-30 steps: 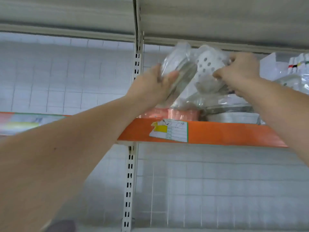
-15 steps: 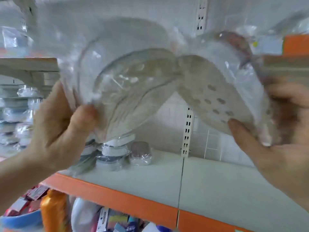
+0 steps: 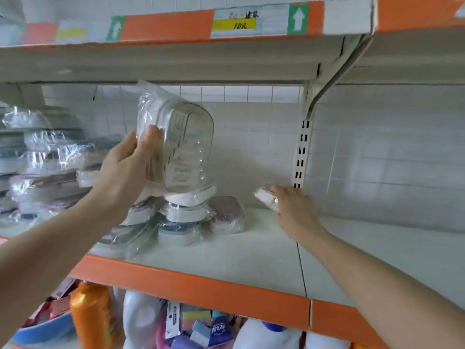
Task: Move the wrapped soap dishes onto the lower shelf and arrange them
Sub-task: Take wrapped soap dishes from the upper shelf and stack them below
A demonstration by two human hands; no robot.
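Observation:
My left hand (image 3: 128, 167) grips a clear wrapped soap dish (image 3: 181, 147), held upright on its end above a stack of wrapped soap dishes (image 3: 183, 217) on the lower shelf (image 3: 251, 248). My right hand (image 3: 294, 207) reaches to the back of that shelf and holds a second wrapped soap dish (image 3: 266, 199), white and mostly hidden behind the fingers, low over the shelf surface near the upright post. A reddish wrapped dish (image 3: 227, 215) sits beside the stack.
More wrapped dishes (image 3: 50, 167) are piled at the left of the shelf. A slotted upright post (image 3: 302, 152) stands at the back. The upper shelf edge (image 3: 176, 26) carries price labels. Below are an orange bottle (image 3: 90, 316), white bottles and sponges.
Both hands have come down from the upper shelf and separated. The left now holds its dish over the stack; the right has carried its dish to the back of the lower shelf.

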